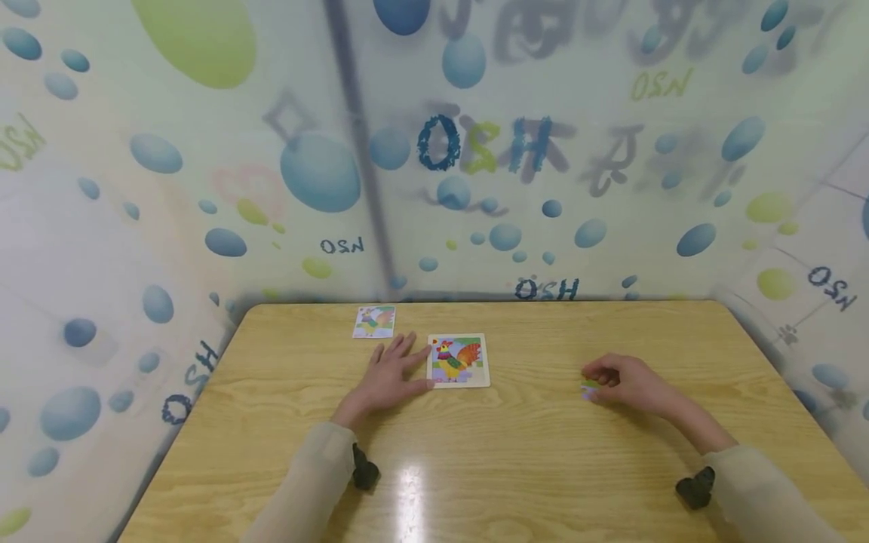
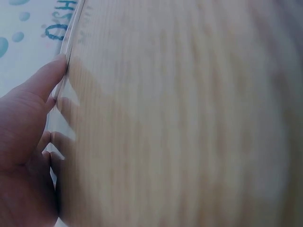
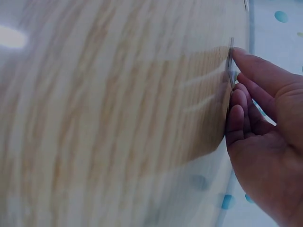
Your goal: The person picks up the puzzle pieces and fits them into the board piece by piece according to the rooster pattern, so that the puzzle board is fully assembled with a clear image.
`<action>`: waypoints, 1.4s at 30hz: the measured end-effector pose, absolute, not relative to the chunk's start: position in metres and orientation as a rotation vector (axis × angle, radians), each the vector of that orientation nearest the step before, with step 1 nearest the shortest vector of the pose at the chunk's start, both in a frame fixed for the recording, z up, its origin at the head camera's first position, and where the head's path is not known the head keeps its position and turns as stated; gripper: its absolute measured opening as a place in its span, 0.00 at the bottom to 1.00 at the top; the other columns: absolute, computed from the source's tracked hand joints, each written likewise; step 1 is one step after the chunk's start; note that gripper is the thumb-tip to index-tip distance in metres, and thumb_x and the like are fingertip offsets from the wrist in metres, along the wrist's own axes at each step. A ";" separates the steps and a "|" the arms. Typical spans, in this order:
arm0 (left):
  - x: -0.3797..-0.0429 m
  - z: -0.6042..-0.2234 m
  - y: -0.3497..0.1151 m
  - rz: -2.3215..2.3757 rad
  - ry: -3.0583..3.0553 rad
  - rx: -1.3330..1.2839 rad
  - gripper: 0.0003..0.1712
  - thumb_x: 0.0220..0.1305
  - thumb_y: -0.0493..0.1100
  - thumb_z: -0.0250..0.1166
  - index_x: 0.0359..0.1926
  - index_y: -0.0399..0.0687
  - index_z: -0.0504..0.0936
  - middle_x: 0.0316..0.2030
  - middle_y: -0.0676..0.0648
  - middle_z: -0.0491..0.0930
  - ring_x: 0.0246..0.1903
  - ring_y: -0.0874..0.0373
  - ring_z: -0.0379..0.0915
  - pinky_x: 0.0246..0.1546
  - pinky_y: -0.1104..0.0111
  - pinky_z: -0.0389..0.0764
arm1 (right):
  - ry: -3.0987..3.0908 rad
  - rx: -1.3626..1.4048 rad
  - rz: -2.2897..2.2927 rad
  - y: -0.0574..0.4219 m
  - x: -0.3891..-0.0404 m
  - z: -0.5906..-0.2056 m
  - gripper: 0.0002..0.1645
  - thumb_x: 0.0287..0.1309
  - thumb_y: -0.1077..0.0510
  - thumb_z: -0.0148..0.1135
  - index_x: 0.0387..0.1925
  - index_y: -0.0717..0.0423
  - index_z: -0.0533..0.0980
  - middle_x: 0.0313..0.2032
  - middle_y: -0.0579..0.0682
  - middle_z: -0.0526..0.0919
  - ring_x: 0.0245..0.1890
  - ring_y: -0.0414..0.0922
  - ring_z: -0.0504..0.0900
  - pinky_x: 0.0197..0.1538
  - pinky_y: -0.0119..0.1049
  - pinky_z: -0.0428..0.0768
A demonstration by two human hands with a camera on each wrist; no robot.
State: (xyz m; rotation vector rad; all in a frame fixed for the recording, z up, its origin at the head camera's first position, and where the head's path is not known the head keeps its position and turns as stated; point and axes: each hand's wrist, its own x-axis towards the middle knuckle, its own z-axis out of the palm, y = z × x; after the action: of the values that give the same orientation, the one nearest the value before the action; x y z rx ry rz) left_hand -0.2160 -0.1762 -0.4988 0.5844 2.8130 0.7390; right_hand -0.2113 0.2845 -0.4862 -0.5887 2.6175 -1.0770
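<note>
A square jigsaw puzzle (image 1: 458,360) with a rooster picture lies in a pale frame on the table; bare beige shows in its lower right part. My left hand (image 1: 392,377) rests beside it, fingers spread, with the thumb and index fingertips at its left edge. To the right, my right hand (image 1: 627,383) pinches a small green and lavender puzzle piece (image 1: 588,388) at table level. Edge-on, the thin piece (image 3: 231,66) shows at the fingertips in the right wrist view. The left wrist view shows the left hand (image 2: 28,127) low against the tabletop, the puzzle out of sight.
A small card (image 1: 374,322) with the same rooster picture lies behind the left hand, near the table's back edge. The wooden table (image 1: 529,452) meets a wall (image 1: 577,173) printed with blue and green spots at the back. Similar walls stand at both sides.
</note>
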 end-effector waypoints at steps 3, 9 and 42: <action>-0.217 -0.500 -0.176 0.742 2.816 0.582 0.41 0.70 0.62 0.64 0.77 0.53 0.66 0.80 0.40 0.46 0.80 0.41 0.33 0.74 0.40 0.33 | 2.620 -0.595 -1.071 0.286 -0.212 -0.486 0.22 0.59 0.55 0.76 0.51 0.64 0.82 0.42 0.49 0.83 0.38 0.40 0.77 0.41 0.34 0.79; -0.217 -0.500 -0.175 0.739 2.810 0.585 0.41 0.70 0.61 0.64 0.78 0.53 0.65 0.81 0.40 0.45 0.80 0.41 0.32 0.74 0.40 0.32 | 2.626 -0.611 -1.054 0.286 -0.213 -0.486 0.20 0.59 0.56 0.76 0.49 0.63 0.81 0.39 0.48 0.80 0.36 0.41 0.75 0.39 0.35 0.78; -0.216 -0.499 -0.176 0.753 2.808 0.593 0.41 0.70 0.61 0.64 0.78 0.53 0.65 0.80 0.39 0.46 0.80 0.41 0.33 0.74 0.40 0.32 | 2.592 -0.646 -1.274 0.234 -0.223 -0.488 0.06 0.63 0.69 0.67 0.39 0.59 0.78 0.36 0.48 0.81 0.36 0.42 0.79 0.40 0.33 0.79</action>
State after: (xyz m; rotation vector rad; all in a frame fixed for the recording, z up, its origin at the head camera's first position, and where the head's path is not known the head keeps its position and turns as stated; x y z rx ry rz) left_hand -0.2162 -0.1764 -0.4989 0.5932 2.8080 0.7530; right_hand -0.2231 0.2339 -0.4885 -0.6458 2.5916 -1.2743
